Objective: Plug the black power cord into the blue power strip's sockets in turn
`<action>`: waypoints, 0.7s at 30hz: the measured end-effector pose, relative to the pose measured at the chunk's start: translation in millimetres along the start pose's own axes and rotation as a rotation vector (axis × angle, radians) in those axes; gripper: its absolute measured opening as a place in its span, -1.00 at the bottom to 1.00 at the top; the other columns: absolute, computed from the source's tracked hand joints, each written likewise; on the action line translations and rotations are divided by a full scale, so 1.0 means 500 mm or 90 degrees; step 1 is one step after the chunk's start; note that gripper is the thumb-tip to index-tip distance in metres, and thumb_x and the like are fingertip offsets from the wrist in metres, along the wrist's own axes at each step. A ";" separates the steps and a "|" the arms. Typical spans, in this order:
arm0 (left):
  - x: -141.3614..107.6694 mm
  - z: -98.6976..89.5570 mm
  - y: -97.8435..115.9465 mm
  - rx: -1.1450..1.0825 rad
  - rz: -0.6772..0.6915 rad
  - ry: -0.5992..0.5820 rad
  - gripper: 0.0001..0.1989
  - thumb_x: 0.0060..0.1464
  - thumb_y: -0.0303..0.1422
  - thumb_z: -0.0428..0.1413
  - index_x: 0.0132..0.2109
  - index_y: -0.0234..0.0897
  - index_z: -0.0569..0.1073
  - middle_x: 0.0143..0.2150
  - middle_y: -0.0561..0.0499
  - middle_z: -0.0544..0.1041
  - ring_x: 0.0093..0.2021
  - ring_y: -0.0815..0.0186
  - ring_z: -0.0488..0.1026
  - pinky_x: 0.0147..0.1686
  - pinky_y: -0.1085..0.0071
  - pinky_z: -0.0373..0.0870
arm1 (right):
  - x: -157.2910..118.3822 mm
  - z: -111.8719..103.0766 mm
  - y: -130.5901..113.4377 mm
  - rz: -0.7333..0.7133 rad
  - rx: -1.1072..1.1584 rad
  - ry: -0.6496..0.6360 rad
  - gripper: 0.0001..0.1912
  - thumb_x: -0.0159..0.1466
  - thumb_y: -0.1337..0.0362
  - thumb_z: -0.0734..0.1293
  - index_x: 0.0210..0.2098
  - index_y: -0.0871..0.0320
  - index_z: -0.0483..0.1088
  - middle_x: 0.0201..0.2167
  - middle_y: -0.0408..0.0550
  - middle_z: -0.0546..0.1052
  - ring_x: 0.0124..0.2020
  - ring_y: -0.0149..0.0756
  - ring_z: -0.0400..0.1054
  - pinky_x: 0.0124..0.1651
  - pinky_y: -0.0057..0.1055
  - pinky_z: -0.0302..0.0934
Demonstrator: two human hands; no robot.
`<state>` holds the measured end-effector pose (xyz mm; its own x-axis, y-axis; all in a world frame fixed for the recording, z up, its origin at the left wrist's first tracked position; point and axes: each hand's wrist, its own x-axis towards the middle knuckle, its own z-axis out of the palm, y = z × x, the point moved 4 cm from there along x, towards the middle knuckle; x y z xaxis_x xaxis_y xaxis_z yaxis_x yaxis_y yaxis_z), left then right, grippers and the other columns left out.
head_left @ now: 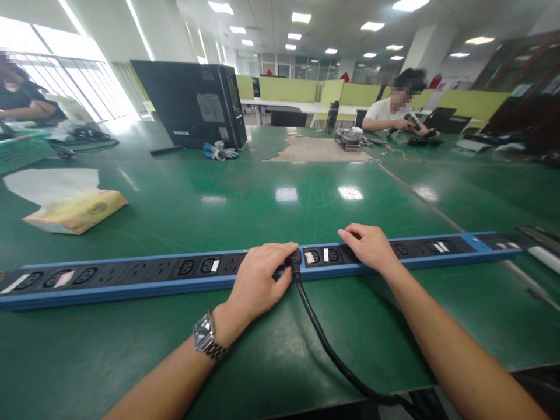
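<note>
Near the middle of the bench (175,204), the left hand (262,277) is closed around a black plug (295,259), fingers bent over its top and thumb on its near side. The plug sits at the power strip (144,274), and how deep it goes cannot be told. Just to the right, the right hand (370,246) is partly open over the strip, its fingers loosely curled and thumb slightly apart, with nothing visible in its hold; whether its underside touches the strip is unclear. A silver watch (207,335) circles the left wrist

From the plug, a thick black cable (321,338) curves down to the near edge on the right. The blue-edged strip runs left to right across the bench, its black face carrying sockets and several pale stickers. Beyond its left part lies a yellow tissue pack (79,213) with a white tissue spread out of it. At the far left stands a black computer case (192,108), with blue and white gloves (220,151) at its base. Farther left, a person (26,96) sits near a green basket (26,150). On the far right, a person in a white top (391,111) handles a dark object (415,124)
</note>
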<state>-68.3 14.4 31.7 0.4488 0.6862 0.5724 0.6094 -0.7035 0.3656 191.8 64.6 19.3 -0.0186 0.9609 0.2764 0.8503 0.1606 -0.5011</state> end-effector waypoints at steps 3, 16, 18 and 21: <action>0.000 -0.008 0.003 0.003 0.006 -0.012 -0.58 0.10 -0.53 0.01 0.10 -0.24 0.44 0.02 -0.07 0.57 0.03 0.19 0.46 0.04 0.14 0.38 | 0.000 -0.001 -0.002 -0.002 -0.003 -0.002 -0.58 0.28 -0.04 0.19 -0.47 0.11 0.46 -0.50 -0.12 0.53 -0.45 -0.32 0.36 -0.35 -0.41 0.08; 0.089 -0.007 -0.022 -0.195 -0.170 -0.188 -0.77 0.15 -0.24 0.09 -0.31 -0.23 0.60 -0.20 -0.01 0.64 -0.17 0.26 0.54 -0.11 0.34 0.45 | -0.001 0.001 -0.007 -0.014 -0.043 -0.007 -0.59 0.29 -0.02 0.18 -0.45 0.10 0.48 -0.49 -0.08 0.56 -0.42 -0.29 0.40 -0.32 -0.41 0.11; 0.099 0.003 -0.031 -0.211 -0.179 -0.207 -0.78 0.11 -0.21 0.14 -0.21 -0.21 0.60 -0.09 0.00 0.62 -0.10 0.26 0.53 -0.06 0.35 0.44 | -0.001 0.002 -0.006 -0.013 -0.036 -0.007 -0.59 0.29 -0.02 0.18 -0.45 0.10 0.48 -0.48 -0.08 0.56 -0.41 -0.29 0.40 -0.31 -0.41 0.11; 0.099 0.012 -0.043 -0.187 -0.200 -0.253 -0.66 0.10 -0.15 0.14 -0.05 -0.20 0.57 -0.01 -0.02 0.60 -0.06 0.22 0.53 -0.03 0.31 0.43 | 0.001 0.001 -0.006 -0.014 -0.028 -0.009 -0.59 0.29 -0.02 0.18 -0.45 0.11 0.48 -0.47 -0.09 0.56 -0.40 -0.29 0.40 -0.30 -0.41 0.12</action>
<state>-55.4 64.6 47.5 0.5215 0.8466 0.1059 0.5708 -0.4385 0.6942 189.2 64.7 20.4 -0.0446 0.9603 0.2752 0.8716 0.1721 -0.4590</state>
